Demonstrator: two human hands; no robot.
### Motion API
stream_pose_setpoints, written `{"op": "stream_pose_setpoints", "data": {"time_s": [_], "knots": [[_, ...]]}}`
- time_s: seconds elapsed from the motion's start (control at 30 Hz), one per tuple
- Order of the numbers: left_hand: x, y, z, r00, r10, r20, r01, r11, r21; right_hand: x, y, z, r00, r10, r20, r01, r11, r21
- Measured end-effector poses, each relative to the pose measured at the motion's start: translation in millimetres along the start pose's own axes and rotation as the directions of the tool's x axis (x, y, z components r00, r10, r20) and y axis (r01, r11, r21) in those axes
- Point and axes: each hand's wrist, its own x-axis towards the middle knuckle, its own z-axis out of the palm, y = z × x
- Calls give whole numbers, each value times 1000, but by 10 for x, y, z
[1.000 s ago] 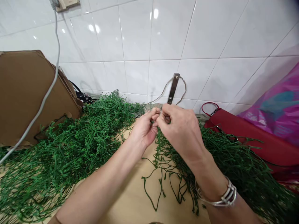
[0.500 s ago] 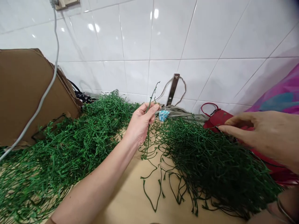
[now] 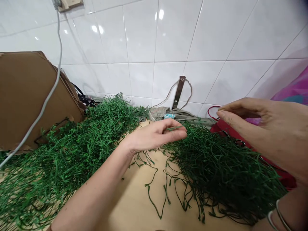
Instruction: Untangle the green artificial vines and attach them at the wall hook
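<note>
While L hand [image 3: 156, 136] is lightly pinching a green cord [image 3: 175, 128], ideally w/o snagging the R pile [image 3: 216, 163], R hand [image 3: 271, 131] is hovering, grip unclear.

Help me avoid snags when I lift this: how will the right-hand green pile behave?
The right-hand green pile will probably flop, since its thin strands bend and curl. Lifting one part may drag others along, as they cross and overlap. It is likely light for its bulk: gaps show between strands at its near edge.
</note>
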Motion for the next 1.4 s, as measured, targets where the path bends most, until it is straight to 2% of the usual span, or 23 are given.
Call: {"op": "stream_pose_setpoints", "data": {"time_s": [0.1, 0.23, 0.4, 0.47, 0.57, 0.63, 0.73, 0.8, 0.87, 0.93, 0.97, 1.03, 1.1, 1.17, 1.23, 1.27, 1.33, 1.4], "knots": [[53, -101, -62, 995, -26, -93, 21, 998, -58, 7, -222, 25, 998, -31, 56, 18, 975, 222], [76, -125, -56, 993, -4, -115, -5, 997, -79, 7, -467, 135, 970, -155, 186, 34, 849, 528], [84, -120, -33, 996, 49, -68, -56, 993, -100, 16, -469, 266, 910, -281, 304, 3, 738, 674], [82, -118, -43, 996, 57, -66, -63, 993, -103, 31, -437, 295, 912, -277, 302, -6, 729, 685], [68, -82, -76, 998, 26, -57, -33, 993, -118, 67, -387, 301, 975, -146, 170, 10, 788, 616], [60, -50, -105, 999, 36, -9, -37, 995, -96, 90, -347, 276, 996, -67, 56, 24, 829, 558], [67, -46, -135, 994, 94, 55, -95, 995, 10, 110, -279, 211, 996, 22, -81, 23, 859, 512], [85, -84, -130, 996, 86, 38, -86, 996, 22, 115, -238, 172, 983, 82, -162, 6, 877, 481], [108, -132, -105, 999, 54, -2, -54, 998, -32, 118, -211, 150, 980, 114, -162, -28, 892, 452], [125, -165, -72, 996, 54, -65, -58, 996, -66, 121, -203, 150, 986, 102, -128, -44, 918, 394], [130, -172, -57, 993, 56, -105, -64, 996, -68, 120, -209, 157, 985, 76, -157, -17, 936, 351], [132, -166, -35, 981, 52, -188, -65, 996, -64, 108, -245, 171, 958, -12, -287, 81, 970, 230], [130, -148, -25, 969, 32, -247, -52, 996, -76, 76, -311, 169, 903, -90, -421, 153, 981, 118], [126, -132, -21, 956, 24, -293, -53, 994, -91, 25, -397, 141, 875, -125, -468, 170, 984, 55], [123, -121, -20, 941, 31, -337, -69, 993, -101, -36, -480, 96, 888, -138, -439, 186, 980, 69], [121, -118, -20, 933, 39, -356, -82, 991, -106, -64, -511, 76, 912, -145, -384, 202, 973, 111], [119, -115, -17, 923, 56, -381, -113, 985, -129, -105, -546, 61, 970, -167, -179, 208, 946, 248], [119, -119, -14, 924, 63, -377, -137, 976, -171, -117, -544, 98, 979, -188, 77, 146, 916, 374]]}}
